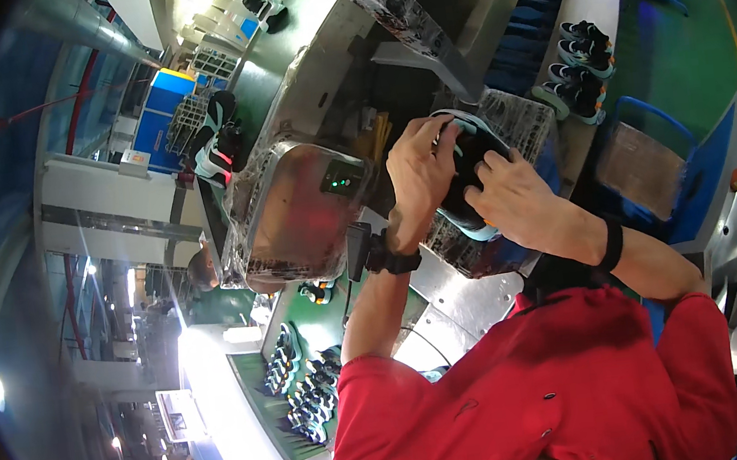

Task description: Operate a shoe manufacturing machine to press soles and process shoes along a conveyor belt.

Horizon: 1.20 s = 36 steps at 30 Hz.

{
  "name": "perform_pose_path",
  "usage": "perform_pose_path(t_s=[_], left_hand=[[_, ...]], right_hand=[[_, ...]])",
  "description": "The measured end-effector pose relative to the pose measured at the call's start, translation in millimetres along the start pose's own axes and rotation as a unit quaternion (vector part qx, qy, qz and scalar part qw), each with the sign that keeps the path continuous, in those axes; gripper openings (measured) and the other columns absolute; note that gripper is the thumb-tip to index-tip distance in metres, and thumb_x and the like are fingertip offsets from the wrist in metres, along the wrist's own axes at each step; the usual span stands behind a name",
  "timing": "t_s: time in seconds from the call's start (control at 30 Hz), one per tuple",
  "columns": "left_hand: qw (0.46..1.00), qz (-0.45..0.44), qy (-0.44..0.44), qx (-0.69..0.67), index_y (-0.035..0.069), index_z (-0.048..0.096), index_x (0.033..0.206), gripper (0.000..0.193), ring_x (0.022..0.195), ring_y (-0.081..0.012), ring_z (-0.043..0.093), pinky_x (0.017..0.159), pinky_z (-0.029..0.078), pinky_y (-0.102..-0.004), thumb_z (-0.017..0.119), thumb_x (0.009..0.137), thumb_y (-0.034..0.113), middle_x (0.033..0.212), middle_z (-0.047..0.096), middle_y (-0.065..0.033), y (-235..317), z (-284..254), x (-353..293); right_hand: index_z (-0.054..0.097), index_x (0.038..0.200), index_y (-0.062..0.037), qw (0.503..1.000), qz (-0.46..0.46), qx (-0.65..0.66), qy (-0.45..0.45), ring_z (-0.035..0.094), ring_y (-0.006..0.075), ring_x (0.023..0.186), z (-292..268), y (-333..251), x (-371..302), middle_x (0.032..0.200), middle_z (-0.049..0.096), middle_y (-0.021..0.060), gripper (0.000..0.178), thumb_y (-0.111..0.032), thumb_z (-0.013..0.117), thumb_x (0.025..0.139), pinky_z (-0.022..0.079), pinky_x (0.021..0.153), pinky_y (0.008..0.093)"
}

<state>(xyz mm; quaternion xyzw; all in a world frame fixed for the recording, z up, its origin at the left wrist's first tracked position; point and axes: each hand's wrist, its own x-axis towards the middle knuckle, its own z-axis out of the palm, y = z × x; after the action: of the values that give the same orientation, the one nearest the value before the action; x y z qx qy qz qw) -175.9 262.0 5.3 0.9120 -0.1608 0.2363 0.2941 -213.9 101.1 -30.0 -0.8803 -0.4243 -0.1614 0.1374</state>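
Observation:
A black shoe (471,147) with a pale blue sole edge lies on a plastic-wrapped machine block (521,117). My left hand (421,169) grips it from the left, fingers bent over the upper near the far end. From the right, my right hand (518,197) presses curled fingers against the upper closer to me. What the fingertips pinch is partly hidden. My left wrist carries a black watch (394,254), and a black band (611,244) circles my right wrist.
Left of my hands stands a wrapped grey housing (290,216) with small green lights. A metal arm (419,33) slants down beyond the shoe. Finished-looking shoes (585,55) line a white bench at right, near a blue-framed chair (647,157). More shoes (310,396) stand on a green conveyor at lower left.

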Motion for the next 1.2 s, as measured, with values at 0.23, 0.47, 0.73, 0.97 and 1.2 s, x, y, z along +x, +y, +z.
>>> perform_pose_path(t_s=[0.23,0.47,0.73,0.97,1.2], left_hand=[[0.996,-0.082,-0.016,-0.021,0.005,0.072,0.097,0.016,0.069,-0.0249,0.066,0.062,0.051,-0.0319,0.066,0.085,0.014,0.085,0.067,-0.0129,-2,2,7],[0.996,-0.085,-0.008,-0.041,0.000,0.055,0.129,0.050,0.107,-0.0247,0.061,0.094,0.045,-0.0365,0.065,0.090,0.029,0.122,0.061,-0.0168,60,-26,-9],[0.976,-0.189,-0.104,0.018,-0.001,0.045,0.136,0.072,0.131,-0.0365,0.043,0.108,0.033,-0.0468,0.076,0.079,0.031,0.141,0.045,-0.0241,40,30,-68],[0.926,-0.112,-0.253,0.258,0.003,0.028,0.147,0.094,0.141,-0.0484,0.018,0.113,0.013,-0.0608,0.079,0.072,0.025,0.152,0.020,-0.0287,41,76,-67],[0.915,-0.120,-0.286,0.258,-0.002,0.024,0.146,0.096,0.140,-0.0526,0.017,0.111,0.013,-0.0649,0.079,0.071,0.020,0.150,0.019,-0.0332,36,81,-65]], right_hand=[[0.065,0.081,-0.0079,1.000,-0.002,0.021,0.009,0.056,0.0252,0.092,-2,9,-1,0.086,0.060,0.0103,0.012,-0.018,0.063,0.074,0.046,0.075,0.0400],[0.066,0.085,-0.0067,0.966,-0.004,0.255,0.040,0.060,0.0300,0.086,-30,61,-30,0.078,0.059,0.0101,0.018,-0.008,0.067,0.067,0.050,0.071,0.0425],[0.068,0.091,-0.0024,0.968,0.196,0.146,0.059,0.060,0.0356,0.095,-112,266,-112,0.091,0.064,0.0147,0.028,0.002,0.065,0.064,0.049,0.082,0.0429],[0.069,0.097,-0.0069,0.946,0.296,-0.125,0.046,0.061,0.0301,0.093,-2,508,-139,0.090,0.066,0.0101,0.031,0.003,0.067,0.069,0.051,0.081,0.0412],[0.070,0.098,-0.0092,0.938,0.314,-0.147,-0.007,0.059,0.0268,0.098,116,638,-137,0.092,0.064,0.0069,0.030,0.002,0.066,0.070,0.052,0.082,0.0392]])
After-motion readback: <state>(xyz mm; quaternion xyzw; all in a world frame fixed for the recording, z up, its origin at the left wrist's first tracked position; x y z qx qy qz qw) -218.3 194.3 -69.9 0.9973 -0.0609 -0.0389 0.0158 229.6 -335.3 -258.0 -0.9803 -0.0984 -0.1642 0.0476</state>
